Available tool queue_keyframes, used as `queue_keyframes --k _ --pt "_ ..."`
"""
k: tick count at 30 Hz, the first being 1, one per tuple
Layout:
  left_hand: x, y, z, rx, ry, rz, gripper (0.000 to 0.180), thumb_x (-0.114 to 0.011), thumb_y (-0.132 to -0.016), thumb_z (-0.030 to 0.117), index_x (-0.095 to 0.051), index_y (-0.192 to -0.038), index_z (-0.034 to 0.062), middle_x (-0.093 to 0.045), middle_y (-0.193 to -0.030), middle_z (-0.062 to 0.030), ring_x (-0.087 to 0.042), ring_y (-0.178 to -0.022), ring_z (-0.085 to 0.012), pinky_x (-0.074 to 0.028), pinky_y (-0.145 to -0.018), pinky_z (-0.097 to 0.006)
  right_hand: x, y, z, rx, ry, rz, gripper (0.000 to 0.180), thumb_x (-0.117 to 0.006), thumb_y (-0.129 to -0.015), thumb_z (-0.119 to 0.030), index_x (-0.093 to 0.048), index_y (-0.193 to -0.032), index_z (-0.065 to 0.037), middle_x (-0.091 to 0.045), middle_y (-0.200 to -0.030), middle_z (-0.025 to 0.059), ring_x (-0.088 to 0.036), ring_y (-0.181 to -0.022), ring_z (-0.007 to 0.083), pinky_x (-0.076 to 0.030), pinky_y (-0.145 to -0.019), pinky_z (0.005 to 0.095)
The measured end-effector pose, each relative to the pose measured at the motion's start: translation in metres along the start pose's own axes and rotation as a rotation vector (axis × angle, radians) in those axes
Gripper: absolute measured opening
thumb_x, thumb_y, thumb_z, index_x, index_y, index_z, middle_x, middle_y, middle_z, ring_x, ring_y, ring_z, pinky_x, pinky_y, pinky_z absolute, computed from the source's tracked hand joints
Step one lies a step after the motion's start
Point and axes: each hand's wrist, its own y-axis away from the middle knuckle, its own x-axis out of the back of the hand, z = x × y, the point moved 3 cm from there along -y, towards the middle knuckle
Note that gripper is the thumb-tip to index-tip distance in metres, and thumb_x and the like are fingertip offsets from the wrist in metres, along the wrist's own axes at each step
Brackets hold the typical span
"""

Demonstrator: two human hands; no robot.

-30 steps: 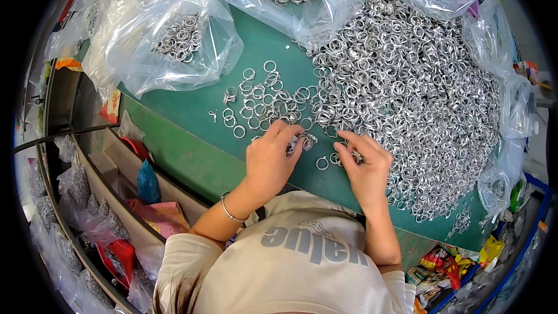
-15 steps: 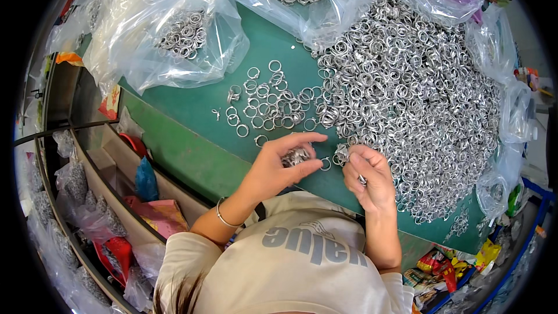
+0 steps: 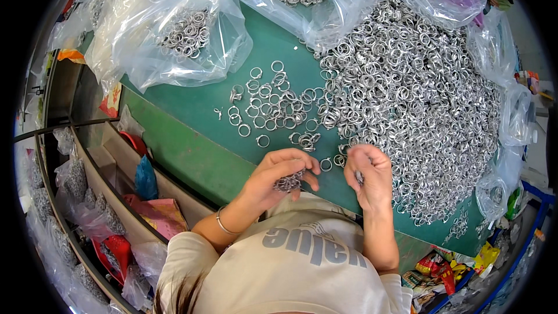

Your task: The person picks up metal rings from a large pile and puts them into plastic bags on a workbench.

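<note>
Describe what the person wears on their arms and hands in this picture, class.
Both hands are bare, with no gloves: the left hand and the right hand. A thin silver-coloured bangle circles the left wrist. Short pale beige sleeves end near the shoulders, leaving the forearms uncovered. No watch or finger rings can be seen.

rings (image 3: 407,93): shiny silver metal | bags (image 3: 174,35): clear glossy plastic | tabletop (image 3: 192,139): matt green | bracelet (image 3: 222,222): thin metal

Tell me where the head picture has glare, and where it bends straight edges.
Head view: glare whitens the clear plastic bags at the top; the green table edge curves near the left rim; black corners frame the scene; the left hand and metal rings look sharp.
</note>
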Motion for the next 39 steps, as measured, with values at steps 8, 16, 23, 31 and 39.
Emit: queue_keyframes --k 8,16,23,31,39 --pt "0.01 0.005 0.003 -0.135 0.103 0.072 0.021 -0.056 -0.088 0.021 -0.057 -0.082 0.0008 -0.051 -0.082 -0.0115 -0.053 -0.056 -0.0173 -0.04 -0.04 -0.023 -0.043 -0.021 0.009 0.631 1.455 0.087 0.014 -0.068 -0.075 -0.003 -0.063 -0.088 -0.003 -0.058 -0.068 0.0095 -0.053 -0.049 0.0226 -0.043 -0.049 0.0305" --pt "0.012 0.005 0.008 -0.227 -0.212 0.253 0.012 -0.059 -0.086 0.009 -0.063 -0.086 -0.0026 -0.054 -0.075 -0.0069 -0.049 -0.052 -0.0114 -0.038 -0.04 -0.022 -0.017 -0.015 -0.009 0.293 0.92 0.177 0.005 -0.066 -0.078 -0.001 -0.065 -0.082 0.0 -0.057 -0.062 0.0028 -0.049 -0.055 0.0053 -0.039 -0.05 0.0214" --pt "0.0 0.008 0.013 -0.318 -0.584 0.348 0.017 -0.061 -0.08 0.001 -0.065 -0.096 -0.0007 -0.053 -0.074 -0.0043 -0.05 -0.054 -0.0102 -0.039 -0.043 -0.022 -0.016 -0.015 -0.021 0.586 1.176 0.258 0.008 -0.065 -0.078 0.0 -0.064 -0.086 0.003 -0.061 -0.067 0.0092 -0.056 -0.056 0.0131 -0.044 -0.053 0.0251" --pt "-0.013 0.0 0.013 -0.699 -1.573 0.496 0.038 -0.07 -0.069 0.003 -0.066 -0.106 0.0129 -0.052 -0.072 -0.0038 -0.048 -0.051 -0.0165 -0.041 -0.047 -0.028 -0.037 0.007 -0.023 0.564 1.383 0.126 0.014 -0.066 -0.077 -0.004 -0.063 -0.091 -0.003 -0.063 -0.073 0.0111 -0.06 -0.055 0.024 -0.046 -0.049 0.0325" --pt "-0.011 -0.013 0.01 -0.643 -1.758 0.404 0.025 -0.071 -0.07 0.008 -0.067 -0.094 0.0141 -0.054 -0.078 -0.0027 -0.054 -0.054 -0.0201 -0.044 -0.048 -0.033 -0.025 0.009 0.001 0.535 1.534 0.028 0.012 -0.065 -0.075 -0.003 -0.064 -0.087 -0.003 -0.061 -0.068 0.0085 -0.058 -0.052 0.0234 -0.044 -0.048 0.0315"
